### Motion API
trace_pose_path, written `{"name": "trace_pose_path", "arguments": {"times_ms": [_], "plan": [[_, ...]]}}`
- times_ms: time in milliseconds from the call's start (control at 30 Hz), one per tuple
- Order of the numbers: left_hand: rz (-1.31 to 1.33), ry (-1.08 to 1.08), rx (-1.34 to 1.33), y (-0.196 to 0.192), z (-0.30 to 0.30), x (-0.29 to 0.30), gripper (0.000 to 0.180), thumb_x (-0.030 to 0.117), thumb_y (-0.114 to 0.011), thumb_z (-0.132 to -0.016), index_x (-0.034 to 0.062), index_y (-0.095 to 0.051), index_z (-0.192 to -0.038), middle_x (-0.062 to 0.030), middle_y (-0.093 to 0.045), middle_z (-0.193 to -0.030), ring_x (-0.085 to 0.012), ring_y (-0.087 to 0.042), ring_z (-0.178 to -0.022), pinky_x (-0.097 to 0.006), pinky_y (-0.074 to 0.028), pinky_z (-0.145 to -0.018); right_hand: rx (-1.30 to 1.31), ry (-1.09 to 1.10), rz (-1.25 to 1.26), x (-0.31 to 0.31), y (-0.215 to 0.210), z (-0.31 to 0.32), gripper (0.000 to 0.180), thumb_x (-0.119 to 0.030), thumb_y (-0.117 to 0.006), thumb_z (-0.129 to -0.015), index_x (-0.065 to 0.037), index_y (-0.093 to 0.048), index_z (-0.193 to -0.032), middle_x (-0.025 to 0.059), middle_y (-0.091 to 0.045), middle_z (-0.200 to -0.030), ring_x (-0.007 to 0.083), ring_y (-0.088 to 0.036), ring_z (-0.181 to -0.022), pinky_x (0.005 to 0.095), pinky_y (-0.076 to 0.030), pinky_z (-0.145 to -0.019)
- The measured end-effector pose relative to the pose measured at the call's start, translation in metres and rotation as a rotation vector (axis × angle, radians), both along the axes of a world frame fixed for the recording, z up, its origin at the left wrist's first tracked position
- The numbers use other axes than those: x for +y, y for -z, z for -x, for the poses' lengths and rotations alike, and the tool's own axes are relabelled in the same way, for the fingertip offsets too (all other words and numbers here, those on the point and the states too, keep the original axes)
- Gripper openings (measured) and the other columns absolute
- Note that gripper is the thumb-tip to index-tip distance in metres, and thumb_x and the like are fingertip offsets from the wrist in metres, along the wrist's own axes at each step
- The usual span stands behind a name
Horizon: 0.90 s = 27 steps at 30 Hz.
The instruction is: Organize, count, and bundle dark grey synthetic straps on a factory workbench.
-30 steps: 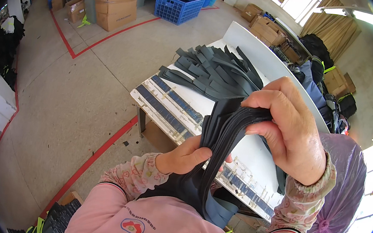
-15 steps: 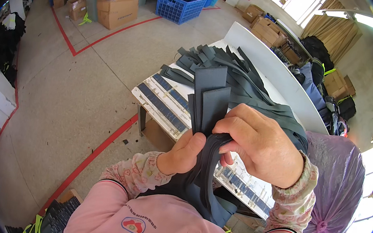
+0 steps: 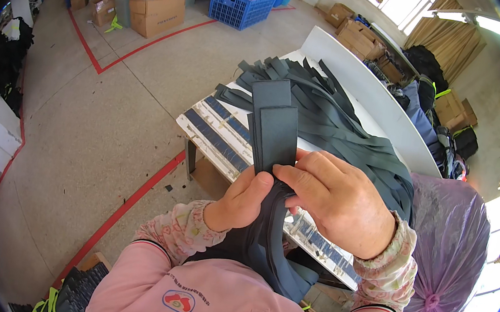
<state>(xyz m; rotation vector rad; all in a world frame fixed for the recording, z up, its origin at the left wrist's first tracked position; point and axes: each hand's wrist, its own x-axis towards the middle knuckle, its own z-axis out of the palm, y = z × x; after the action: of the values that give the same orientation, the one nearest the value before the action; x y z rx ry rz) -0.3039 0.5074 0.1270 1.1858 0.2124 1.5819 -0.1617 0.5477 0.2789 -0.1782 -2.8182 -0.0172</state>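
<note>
Fabric strips (image 3: 275, 128), dark grey and flat, stand up in a small stack between the two hands, above the near edge of the table and close to the person's chest. Their upper ends rise clear of the fingers and overlap one another. The left hand (image 3: 244, 200) is closed around the lower part of the stack from the left, its thumb pressed against the front of the cloth. The right hand (image 3: 337, 202) grips the same stack from the right, fingers curled over the top of the bundle and touching the left thumb. Below both hands the strips hang down in a dark bunch against the pink sleeves. Just behind the hands lies the white table (image 3: 341, 55), its far side raised as a pale board. A large heap of similar grey strips (image 3: 334, 119) is spread across it. Rows of dark blue pieces (image 3: 219, 131) lie on the table's left part. To the right, a purple plastic bag (image 3: 447, 240) stands just beside the table. Farther off on the concrete floor are a blue crate (image 3: 242, 4) and an open cardboard box (image 3: 155, 10), with red lines (image 3: 127, 204) painted on the floor.
</note>
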Motion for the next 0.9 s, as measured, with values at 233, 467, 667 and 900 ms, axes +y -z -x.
{"name": "trace_pose_path", "arguments": {"times_ms": [233,467,667,900], "plan": [[-0.01,0.018,-0.136,-0.008,-0.003,0.009,0.077,0.062,-0.034,-0.1,-0.0016,-0.035,-0.143,-0.0126,-0.06,-0.113,-0.0147,-0.062,-0.087,-0.028,-0.052,-0.076,-0.048,0.111,0.11,-0.002,0.002,-0.001,0.042,-0.007,-0.079,-0.066,-0.001,-0.06,-0.103,0.0146,-0.055,-0.103,0.0332,-0.061,-0.092,0.0387,-0.053,-0.075],[0.02,0.179,0.012,-0.003,-0.002,0.005,0.078,0.065,-0.034,-0.098,-0.0017,-0.041,-0.138,-0.0174,-0.06,-0.122,-0.0151,-0.062,-0.087,-0.028,-0.052,-0.077,0.056,0.126,0.089,0.0,-0.032,-0.003,0.034,-0.003,-0.075,-0.073,0.0,-0.059,-0.102,0.0155,-0.055,-0.098,0.034,-0.06,-0.084,0.0378,-0.051,-0.07],[0.026,0.217,-0.02,0.002,-0.003,0.004,0.065,0.053,-0.043,-0.101,-0.0018,-0.042,-0.136,-0.0161,-0.061,-0.119,-0.0134,-0.062,-0.087,-0.027,-0.052,-0.077,0.049,0.145,0.131,0.0,-0.041,-0.002,0.038,-0.005,-0.076,-0.075,-0.001,-0.057,-0.107,0.0145,-0.056,-0.095,0.0338,-0.06,-0.08,0.0382,-0.049,-0.068],[0.041,0.229,-0.026,0.007,0.0,0.004,0.056,0.044,-0.045,-0.103,-0.0004,-0.043,-0.137,-0.0151,-0.062,-0.119,-0.0125,-0.062,-0.088,-0.027,-0.052,-0.079,0.027,0.114,0.2,0.005,-0.034,-0.004,0.036,-0.003,-0.075,-0.076,-0.002,-0.054,-0.105,0.0133,-0.056,-0.092,0.0327,-0.06,-0.081,0.0378,-0.049,-0.068]]}}
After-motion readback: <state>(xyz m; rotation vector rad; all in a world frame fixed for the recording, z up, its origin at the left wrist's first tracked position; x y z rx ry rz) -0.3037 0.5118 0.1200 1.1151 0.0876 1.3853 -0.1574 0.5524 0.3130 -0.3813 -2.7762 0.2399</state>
